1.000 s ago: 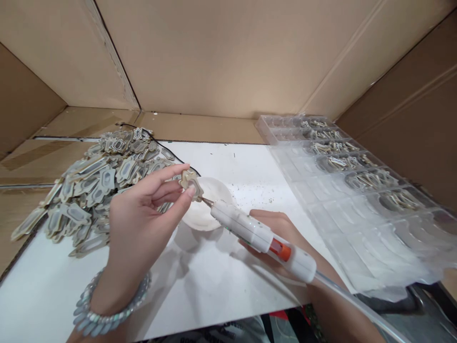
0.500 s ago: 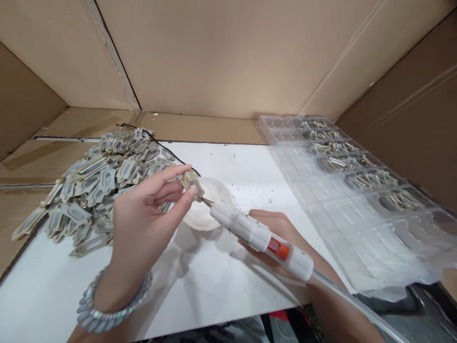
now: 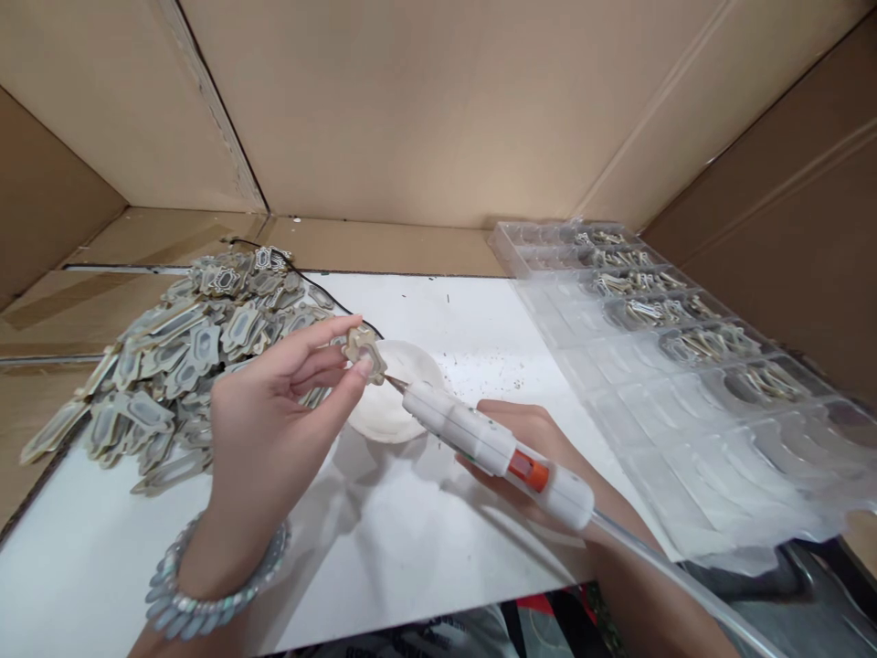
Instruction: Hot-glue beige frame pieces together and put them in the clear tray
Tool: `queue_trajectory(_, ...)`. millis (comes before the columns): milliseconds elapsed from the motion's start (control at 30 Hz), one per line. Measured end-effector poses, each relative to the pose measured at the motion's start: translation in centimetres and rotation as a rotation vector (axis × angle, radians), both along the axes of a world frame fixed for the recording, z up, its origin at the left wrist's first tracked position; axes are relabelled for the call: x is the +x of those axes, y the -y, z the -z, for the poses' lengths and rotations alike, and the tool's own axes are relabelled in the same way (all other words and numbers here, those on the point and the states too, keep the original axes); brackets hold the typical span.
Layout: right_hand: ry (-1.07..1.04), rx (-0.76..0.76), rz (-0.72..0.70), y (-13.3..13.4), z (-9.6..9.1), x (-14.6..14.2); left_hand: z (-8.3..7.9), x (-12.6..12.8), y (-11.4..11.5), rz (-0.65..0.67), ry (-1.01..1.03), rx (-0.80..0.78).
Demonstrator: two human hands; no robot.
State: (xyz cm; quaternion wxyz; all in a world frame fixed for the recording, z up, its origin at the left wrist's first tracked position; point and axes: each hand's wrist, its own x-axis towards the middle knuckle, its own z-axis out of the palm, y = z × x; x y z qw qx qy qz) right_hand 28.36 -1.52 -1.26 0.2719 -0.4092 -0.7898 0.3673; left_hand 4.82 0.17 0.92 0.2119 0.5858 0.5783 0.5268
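Between the thumb and fingertips of my left hand (image 3: 274, 411) is a small beige, frame-shaped piece (image 3: 363, 355), held up over a round white dish (image 3: 394, 422). My right hand (image 3: 527, 439) grips a white pen-shaped tool (image 3: 472, 429) from behind, its fingers mostly hidden by the body. The tool has an orange part in its side, a pointed metal tip, and a clear tube or rod running from its back end. That tip is at the lower right edge of the piece; I cannot tell whether they touch.
A heap of similar grey-beige frame pieces (image 3: 184, 356) lies on the left of the white board (image 3: 404, 548). On the right stands a clear compartment tray (image 3: 658, 393) with metallic pieces in several sections. Cardboard walls (image 3: 411, 110) enclose the back and sides. A black cord (image 3: 329, 294) runs behind the dish.
Both hands, with the piece and the pen-shaped tool, have shifted very slightly left. The piece has turned a little between my left fingers. Both grips are the same.
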Motion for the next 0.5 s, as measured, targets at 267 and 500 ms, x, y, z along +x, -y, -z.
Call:
queue_trajectory(267, 0.050, 0.012, 0.078, -0.1, 0.4, 0.2, 0.2, 0.0, -0.1, 0.034, 0.080, 0.013)
queue_trajectory(500, 0.017, 0.058, 0.150, -0.3, -0.2, 0.2, -1.2, -0.5, -0.3, 0.075, 0.372, -0.177)
